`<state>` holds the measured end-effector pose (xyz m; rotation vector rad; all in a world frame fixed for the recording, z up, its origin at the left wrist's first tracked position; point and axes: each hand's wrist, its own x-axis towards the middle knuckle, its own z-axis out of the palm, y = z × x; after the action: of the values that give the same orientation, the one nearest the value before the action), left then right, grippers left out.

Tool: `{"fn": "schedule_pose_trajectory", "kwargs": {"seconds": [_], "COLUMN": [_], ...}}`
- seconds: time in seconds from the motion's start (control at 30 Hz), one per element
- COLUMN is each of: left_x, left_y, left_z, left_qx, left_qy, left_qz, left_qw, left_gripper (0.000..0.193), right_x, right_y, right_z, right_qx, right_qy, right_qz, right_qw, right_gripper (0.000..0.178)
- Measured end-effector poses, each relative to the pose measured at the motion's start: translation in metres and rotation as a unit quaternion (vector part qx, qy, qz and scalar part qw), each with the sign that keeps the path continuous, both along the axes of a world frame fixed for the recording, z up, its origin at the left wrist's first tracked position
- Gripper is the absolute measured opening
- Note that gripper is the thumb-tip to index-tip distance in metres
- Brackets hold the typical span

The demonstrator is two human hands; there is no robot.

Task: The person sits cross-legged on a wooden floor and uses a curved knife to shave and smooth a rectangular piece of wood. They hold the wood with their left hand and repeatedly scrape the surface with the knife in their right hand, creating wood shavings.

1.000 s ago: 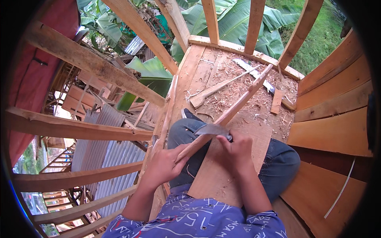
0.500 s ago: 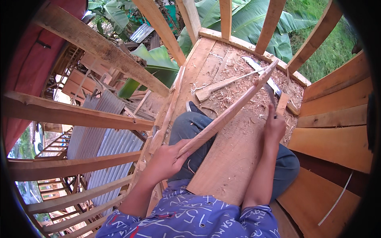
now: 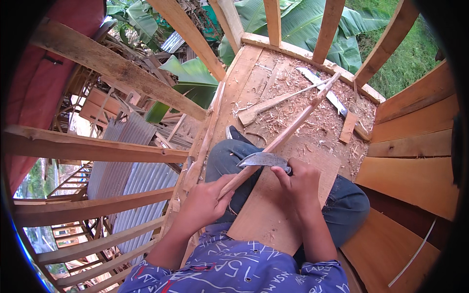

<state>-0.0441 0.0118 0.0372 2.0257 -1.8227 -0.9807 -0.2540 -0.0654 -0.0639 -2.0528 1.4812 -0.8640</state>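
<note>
My left hand point(image 3: 207, 201) is closed round the near end of a long wooden stick point(image 3: 286, 134), which slants away to the upper right. In my right hand point(image 3: 299, 184) is a knife with a curved grey blade point(image 3: 264, 159); its handle is mostly hidden by my fingers. The blade lies across the stick, a short way beyond my left hand. Under my right forearm a wide wooden board point(image 3: 268, 205) rests over my lap.
Wood shavings point(image 3: 312, 117) litter the plank floor ahead. A handsaw point(image 3: 334, 101), a small wood block point(image 3: 348, 128) and a tapered wooden piece point(image 3: 264, 108) lie there. Wooden slats point(image 3: 97, 146) stand along the left; plank walling point(image 3: 410, 180) closes the right side.
My right hand has drawn the knife back from the stick's far part toward my left hand. The blade now crosses the stick close to me. My left hand keeps its hold.
</note>
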Motion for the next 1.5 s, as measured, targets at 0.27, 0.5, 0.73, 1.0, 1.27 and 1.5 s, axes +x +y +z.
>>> {"fn": "schedule_pose_trajectory", "kwargs": {"seconds": [0.27, 0.5, 0.73, 1.0, 1.27, 1.5], "left_x": [-0.010, -0.012, -0.011, -0.016, -0.021, -0.023], "left_y": [0.006, 0.005, 0.005, 0.005, 0.005, 0.003], "left_z": [-0.002, -0.004, -0.003, -0.007, -0.002, 0.000], "left_qx": [0.003, 0.008, 0.015, 0.008, 0.001, 0.002], "left_qy": [-0.039, -0.037, -0.036, -0.034, -0.034, -0.046], "left_qz": [0.033, 0.036, 0.043, 0.044, 0.048, 0.039], "left_qw": [0.999, 0.999, 0.998, 0.998, 0.998, 0.998], "left_gripper": [0.033, 0.035, 0.033, 0.032, 0.033, 0.034], "right_x": [-0.014, -0.018, -0.026, -0.071, -0.060, -0.051], "right_y": [-0.039, -0.043, -0.043, -0.047, -0.041, -0.046], "right_z": [-0.018, -0.029, -0.028, 0.008, 0.021, -0.004], "right_qx": [-0.067, -0.088, -0.017, 0.153, 0.263, 0.259], "right_qy": [0.057, 0.064, 0.056, -0.128, -0.224, -0.410], "right_qz": [-0.063, -0.095, -0.155, -0.175, 0.064, 0.070], "right_qw": [0.994, 0.990, 0.986, 0.964, 0.936, 0.872], "right_gripper": [0.069, 0.072, 0.068, 0.033, 0.019, 0.019]}}
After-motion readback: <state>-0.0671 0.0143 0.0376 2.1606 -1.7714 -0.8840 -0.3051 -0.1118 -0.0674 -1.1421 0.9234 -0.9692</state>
